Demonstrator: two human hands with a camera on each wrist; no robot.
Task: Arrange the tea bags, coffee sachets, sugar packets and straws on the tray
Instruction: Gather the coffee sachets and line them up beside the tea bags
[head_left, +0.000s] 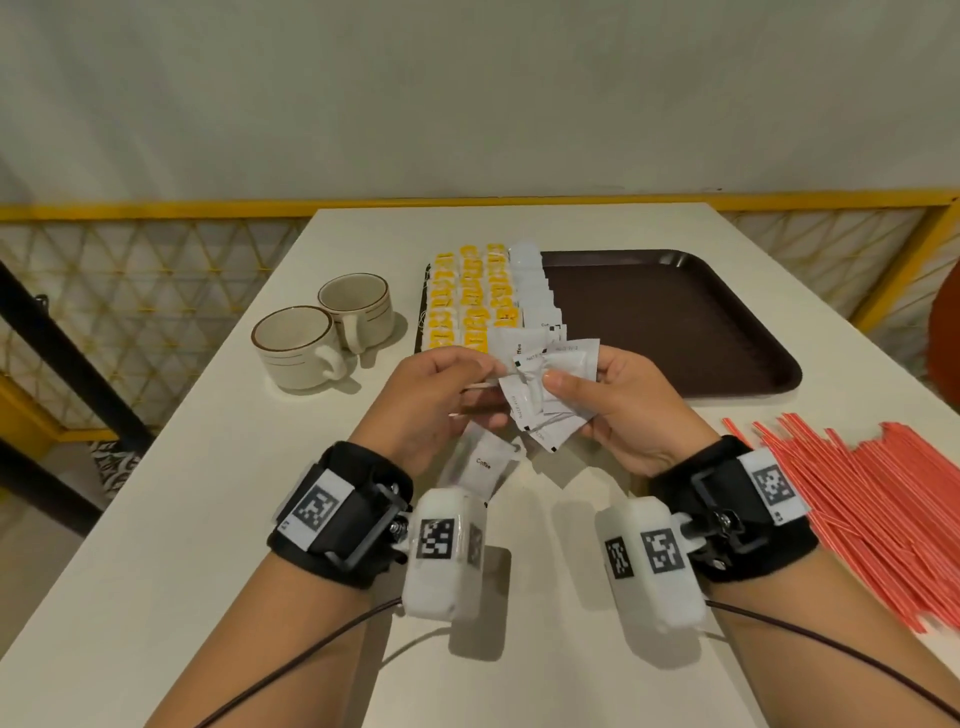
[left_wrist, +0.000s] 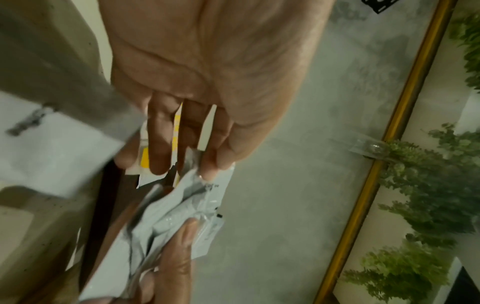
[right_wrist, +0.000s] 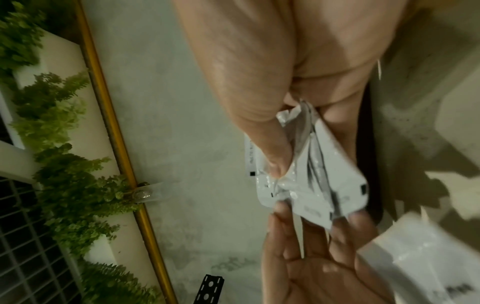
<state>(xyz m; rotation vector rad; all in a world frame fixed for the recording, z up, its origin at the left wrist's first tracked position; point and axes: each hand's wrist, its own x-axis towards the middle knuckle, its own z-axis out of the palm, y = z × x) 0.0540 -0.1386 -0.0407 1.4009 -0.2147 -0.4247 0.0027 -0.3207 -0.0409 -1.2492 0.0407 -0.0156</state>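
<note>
Both hands hold a crumpled bunch of white coffee sachets (head_left: 569, 361) above the table, just in front of the brown tray (head_left: 675, 322). My right hand (head_left: 571, 410) grips the bunch, thumb (left_wrist: 182, 240) on top and the other fingers underneath. My left hand (head_left: 493, 371) pinches the bunch's left edge with its fingertips (left_wrist: 207, 170), and thin wooden sticks (head_left: 480, 385) poke out of it. One loose sachet (head_left: 485, 462) marked "Coffee" shows blurred below the hands. Yellow tea bags (head_left: 472, 296) lie in rows at the tray's left end, with a row of white sachets (head_left: 537, 296) beside them.
Two cream cups (head_left: 296, 343) (head_left: 356, 306) stand left of the tray. A heap of red straws (head_left: 883, 509) lies on the table at the right. The tray's right part is bare. A yellow railing (head_left: 156, 210) runs behind the table.
</note>
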